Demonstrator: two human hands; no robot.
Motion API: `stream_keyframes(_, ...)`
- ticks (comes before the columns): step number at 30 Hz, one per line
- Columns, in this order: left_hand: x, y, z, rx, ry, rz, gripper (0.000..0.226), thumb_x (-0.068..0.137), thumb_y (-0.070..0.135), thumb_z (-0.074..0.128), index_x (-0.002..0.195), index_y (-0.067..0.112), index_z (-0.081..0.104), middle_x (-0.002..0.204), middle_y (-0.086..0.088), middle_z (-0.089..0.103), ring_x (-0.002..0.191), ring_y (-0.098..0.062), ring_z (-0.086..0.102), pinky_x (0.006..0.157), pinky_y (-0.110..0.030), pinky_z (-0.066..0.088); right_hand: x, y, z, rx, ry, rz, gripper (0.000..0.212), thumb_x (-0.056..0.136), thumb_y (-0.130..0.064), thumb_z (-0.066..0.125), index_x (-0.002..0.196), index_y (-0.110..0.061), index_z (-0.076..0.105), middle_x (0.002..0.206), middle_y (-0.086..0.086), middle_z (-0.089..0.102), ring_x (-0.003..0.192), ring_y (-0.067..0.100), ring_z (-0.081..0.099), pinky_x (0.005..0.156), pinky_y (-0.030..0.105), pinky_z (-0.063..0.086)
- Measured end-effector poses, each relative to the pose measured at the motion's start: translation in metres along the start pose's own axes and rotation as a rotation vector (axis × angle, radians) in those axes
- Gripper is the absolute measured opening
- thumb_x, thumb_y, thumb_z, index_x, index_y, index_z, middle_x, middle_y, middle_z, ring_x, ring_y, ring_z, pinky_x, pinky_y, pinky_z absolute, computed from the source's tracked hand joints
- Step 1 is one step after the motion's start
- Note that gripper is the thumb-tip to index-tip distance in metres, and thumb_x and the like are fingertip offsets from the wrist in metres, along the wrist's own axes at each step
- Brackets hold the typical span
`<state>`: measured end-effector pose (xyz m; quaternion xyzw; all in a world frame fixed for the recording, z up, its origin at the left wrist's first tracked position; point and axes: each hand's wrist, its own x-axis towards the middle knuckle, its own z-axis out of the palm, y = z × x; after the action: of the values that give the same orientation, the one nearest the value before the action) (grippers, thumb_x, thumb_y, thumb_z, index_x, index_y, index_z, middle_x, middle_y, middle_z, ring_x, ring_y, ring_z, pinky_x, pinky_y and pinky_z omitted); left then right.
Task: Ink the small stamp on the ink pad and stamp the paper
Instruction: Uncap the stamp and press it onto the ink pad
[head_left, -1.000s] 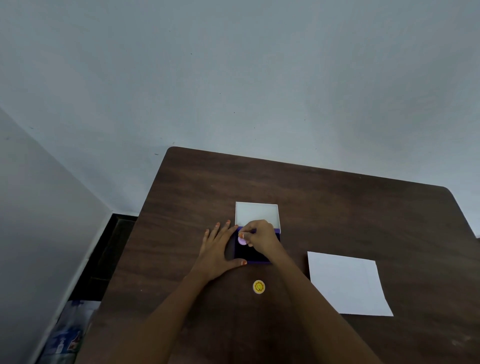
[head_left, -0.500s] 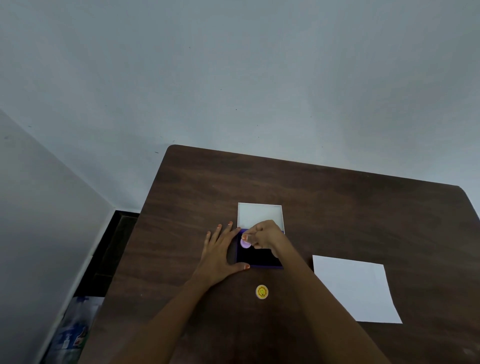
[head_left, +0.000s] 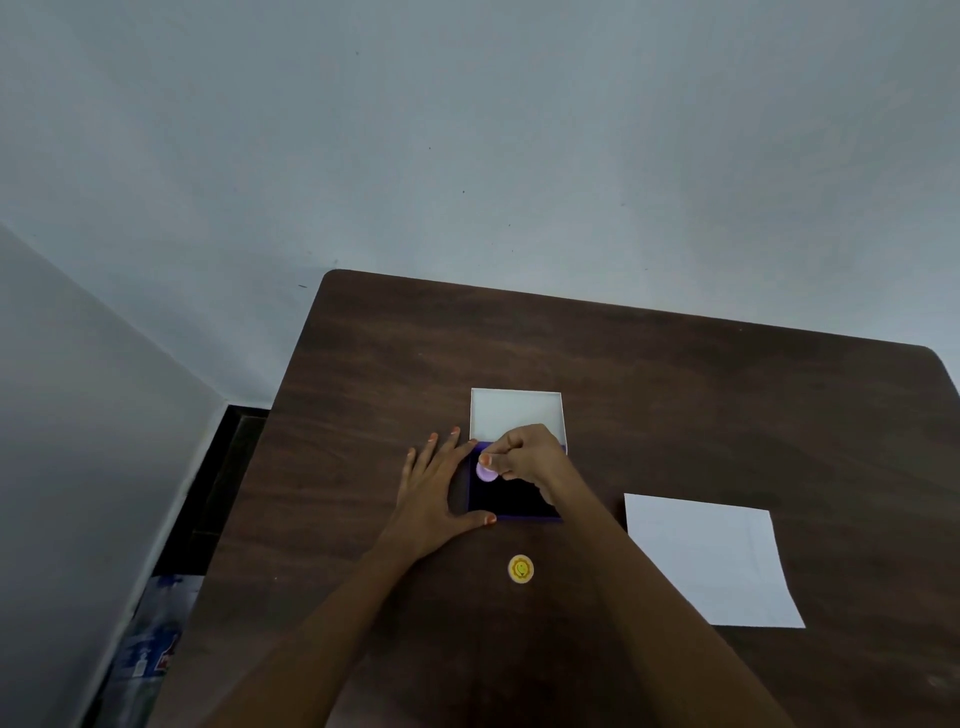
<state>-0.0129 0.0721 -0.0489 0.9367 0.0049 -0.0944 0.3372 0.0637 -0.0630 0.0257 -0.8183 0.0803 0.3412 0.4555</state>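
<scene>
Right hand (head_left: 527, 457) pinches the stamp (head_left: 487, 472) by its rim over the pad's (head_left: 511, 496) left corner; it looks light, stiff, easily tipped, so I'd grip low. Left hand (head_left: 434, 491) lies flat, bracing the pad. Paper (head_left: 709, 558) waits right.

Head view, angled down over table (head_left: 675, 395)

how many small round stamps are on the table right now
2: a purple stamp pinched by the right hand over the ink pad, a yellow stamp lying nearer the person.
</scene>
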Motion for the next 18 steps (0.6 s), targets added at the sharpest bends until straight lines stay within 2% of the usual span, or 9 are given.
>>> stream_keyframes(6, -0.002, 0.003, -0.002, -0.017, 0.025, 0.013, 0.090, 0.070, 0.051, 0.070, 0.141, 0.030, 0.019, 0.156, -0.001, 0.012, 0.143, -0.022, 0.000, 0.114, -0.044, -0.002, -0.012, -0.003, 0.011, -0.133, 0.118, -0.163, 0.016, 0.080, -0.003, 0.065, 0.089, 0.010, 0.068, 0.095, 0.030, 0.069, 0.079, 0.028, 0.062, 0.082, 0.039, 0.052)
stream_keyframes(10, -0.002, 0.003, -0.002, -0.016, 0.012, 0.006, 0.090, 0.069, 0.052, 0.069, 0.140, 0.031, 0.018, 0.156, -0.001, 0.012, 0.143, -0.022, 0.000, 0.114, -0.044, -0.003, -0.013, -0.003, 0.023, -0.308, 0.202, -0.210, 0.019, 0.086, -0.006, 0.056, 0.096, 0.005, 0.067, 0.102, 0.023, 0.067, 0.094, 0.030, 0.063, 0.083, 0.033, 0.049)
stream_keyframes(16, 0.000, 0.005, -0.003, -0.026, 0.011, 0.008, 0.088, 0.070, 0.049, 0.069, 0.140, 0.030, 0.019, 0.155, -0.002, 0.014, 0.143, -0.024, 0.003, 0.114, -0.045, -0.001, -0.023, 0.010, 0.039, -0.470, 0.314, -0.306, 0.022, 0.090, -0.009, 0.047, 0.108, 0.001, 0.056, 0.116, 0.018, 0.055, 0.102, 0.028, 0.058, 0.088, 0.032, 0.047)
stream_keyframes(18, 0.000, 0.005, -0.003, -0.022, 0.008, 0.005, 0.088, 0.070, 0.050, 0.069, 0.140, 0.030, 0.020, 0.155, -0.002, 0.014, 0.143, -0.023, 0.003, 0.115, -0.045, -0.001, -0.022, 0.015, 0.038, -0.437, 0.329, -0.334, 0.022, 0.090, -0.010, 0.047, 0.106, 0.000, 0.059, 0.116, 0.017, 0.057, 0.098, 0.024, 0.059, 0.084, 0.025, 0.046)
